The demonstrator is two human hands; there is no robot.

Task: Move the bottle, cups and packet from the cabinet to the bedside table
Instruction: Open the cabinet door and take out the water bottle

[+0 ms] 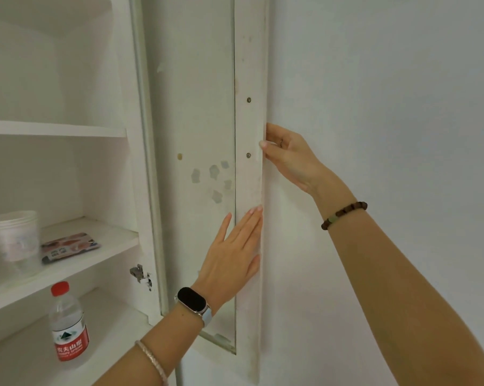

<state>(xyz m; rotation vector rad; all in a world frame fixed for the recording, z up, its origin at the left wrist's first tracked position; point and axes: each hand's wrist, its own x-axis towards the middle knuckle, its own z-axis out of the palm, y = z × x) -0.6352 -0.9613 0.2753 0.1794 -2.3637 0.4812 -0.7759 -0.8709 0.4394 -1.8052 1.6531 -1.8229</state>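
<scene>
Bottle (68, 327) stands upright inside the cabinet, left of and lower than the open cabinet door (196, 107), on the lowest shelf (115, 324) in view. Its long axis is vertical and its red cap points up. It is clear plastic with a red label bearing a green mountain emblem on white and white Chinese characters that read as 农夫山泉. The smaller line beneath them is too blurred to read.

One shelf up, also left of the door, a stack of white paper cups (14, 238) stands upright with mouths up and rims nested at the top. Faint pale print on the cups cannot be made out. Just beside the cups, on the side nearer the door, the packet (69, 246) lies flat on the same middle shelf (110, 246). Its long axis runs slantwise across the shelf towards the door. It shows an orange-brown picture and a dark band with white marks that are not legible.

The door is swung wide, with its inner face showing and its free edge against the wall (388, 93). The left hand (235, 254) lies flat on that inner face near the free edge, fingers straight and released. A dark smartwatch (193, 299) is on its wrist. Higher on the same edge, the right hand (290, 160) grasps the door, thumb on the inner face and fingers round the back. A brown bead bracelet (343, 214) is on its wrist. A metal hinge (140, 275) sits at the door's inner side.
</scene>
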